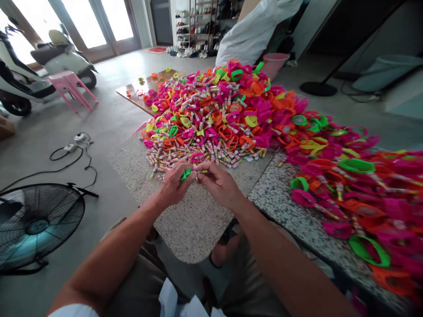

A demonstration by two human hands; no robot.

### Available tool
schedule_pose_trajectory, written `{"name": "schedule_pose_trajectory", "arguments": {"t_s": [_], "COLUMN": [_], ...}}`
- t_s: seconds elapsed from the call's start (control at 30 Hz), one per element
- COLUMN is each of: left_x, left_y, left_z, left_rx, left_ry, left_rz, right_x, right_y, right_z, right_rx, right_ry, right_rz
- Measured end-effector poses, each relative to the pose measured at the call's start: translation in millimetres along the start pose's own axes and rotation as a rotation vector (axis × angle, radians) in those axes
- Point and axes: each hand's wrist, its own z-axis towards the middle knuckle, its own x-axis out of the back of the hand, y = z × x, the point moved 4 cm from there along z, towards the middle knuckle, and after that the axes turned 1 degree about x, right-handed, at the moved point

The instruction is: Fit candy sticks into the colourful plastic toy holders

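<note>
My left hand (173,184) is closed around a bright green plastic toy watch (186,175). Close against it, my right hand (220,184) pinches a small wrapped candy roll (202,171), its end near the green strap; whether the two touch is hidden by my fingers. Both hands are held over the speckled stone tabletop (191,229). Just beyond them lie many thin candy rolls (172,155) in printed wrappers, with a pink toy watch (197,156) among them. Behind rises a big heap of pink, orange, yellow and green toy watches (254,121).
More toy watches, several with candy rolls attached, cover a second stone surface (274,193) on the right. A floor fan (38,226) and cables (69,147) are at left. Farther off are a pink stool (68,81), a scooter (62,59), a white sack (254,33) and a pink bucket (275,64).
</note>
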Motion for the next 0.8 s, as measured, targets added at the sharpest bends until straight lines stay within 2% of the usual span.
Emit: {"name": "schedule_pose_trajectory", "arguments": {"t_s": [0.23,0.33,0.37,0.43,0.5,0.57,0.63,0.67,0.73,0.8], "left_x": [-0.8,-6.3,-8.7,-13.5,-16.6,-18.0,-18.1,-17.9,-17.3,-17.5], "left_y": [-1.9,-9.2,-14.0,-25.6,-37.0,-45.0,-49.6,-51.3,-54.3,-57.4], "left_z": [-3.9,-9.0,-10.3,-11.3,-10.5,-9.3,-9.3,-10.0,-12.0,-14.5], "left_rx": [0.033,0.106,0.139,0.182,0.195,0.178,0.156,0.152,0.15,0.16], "left_ry": [-0.005,0.001,-0.002,-0.011,-0.028,-0.07,-0.126,-0.152,-0.187,-0.214], "left_rz": [0.097,0.081,0.058,0.037,0.092,0.173,0.235,0.258,0.295,0.324], "right_x": [-5.0,10.9,24.5,67.3,125.9,187.6,241.2,263.3,295.0,307.3], "right_y": [-9.6,-14.2,-14.5,-15.5,-20.9,-30.4,-36.6,-36.9,-32.9,-26.3], "right_z": [-0.4,3.9,5.2,3.6,-9.0,-33.2,-61.6,-74.9,-96.6,-109.7], "right_rx": [-0.022,-0.049,-0.066,-0.104,-0.147,-0.221,-0.361,-0.454,-0.637,-0.755], "right_ry": [0.052,0.054,0.09,0.254,0.516,0.788,0.944,0.963,0.902,0.814], "right_rz": [-0.019,-0.142,-0.202,-0.349,-0.554,-0.827,-1.089,-1.2,-1.381,-1.493]}}
